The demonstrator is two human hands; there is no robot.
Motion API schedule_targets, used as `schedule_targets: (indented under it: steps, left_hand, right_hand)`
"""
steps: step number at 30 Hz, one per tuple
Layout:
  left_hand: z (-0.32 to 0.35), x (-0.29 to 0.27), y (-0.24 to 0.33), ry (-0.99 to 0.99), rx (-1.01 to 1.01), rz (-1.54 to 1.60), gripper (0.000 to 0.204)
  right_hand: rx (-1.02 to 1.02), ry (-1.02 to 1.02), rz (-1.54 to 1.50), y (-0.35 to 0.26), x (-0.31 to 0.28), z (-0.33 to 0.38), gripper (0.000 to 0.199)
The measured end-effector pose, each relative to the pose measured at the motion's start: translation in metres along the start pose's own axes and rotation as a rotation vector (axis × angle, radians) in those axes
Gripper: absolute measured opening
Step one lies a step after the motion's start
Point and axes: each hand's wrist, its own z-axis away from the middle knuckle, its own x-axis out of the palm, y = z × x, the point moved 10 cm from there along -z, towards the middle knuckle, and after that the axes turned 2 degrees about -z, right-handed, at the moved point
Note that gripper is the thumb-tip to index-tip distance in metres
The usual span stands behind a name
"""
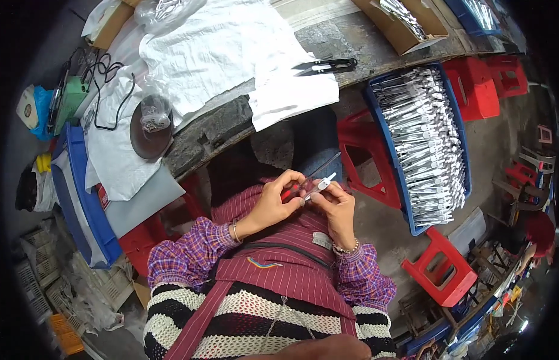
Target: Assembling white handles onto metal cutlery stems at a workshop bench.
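Observation:
Both my hands meet over my lap, just below the workbench edge. My left hand grips a small red-handled tool whose thin clear strip points up and right. My right hand pinches a small white plastic piece against the tool's tip. I wear purple plaid sleeves and a maroon striped apron. The piece's exact shape is partly hidden by my fingers.
A blue crate of white and grey parts rests on red stools at my right. Black thread snips lie on white cloth on the bench. A dark dish with a bag and a blue bin sit left.

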Motion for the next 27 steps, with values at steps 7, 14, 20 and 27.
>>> schedule_targets:
  steps: [7, 14, 20, 27]
  left_hand:
    - [-0.001, -0.001, -0.001, 0.03, 0.04, -0.014, 0.035]
    - [0.003, -0.002, -0.001, 0.045, 0.046, 0.032, 0.033]
    - [0.002, -0.003, -0.004, 0.031, -0.005, 0.129, 0.035]
    - [0.008, 0.01, -0.012, -0.119, -0.267, 0.419, 0.042]
  right_hand:
    - [-0.095, -0.066, 0.189, -0.001, 0.008, 0.0, 0.022]
    - [-0.128, -0.119, 0.244, -0.007, 0.015, 0.0, 0.026]
    - [-0.059, -0.129, 0.152, -0.002, 0.016, 0.002, 0.024]
    - [0.012, -0.279, 0.109, -0.008, 0.022, 0.003, 0.026]
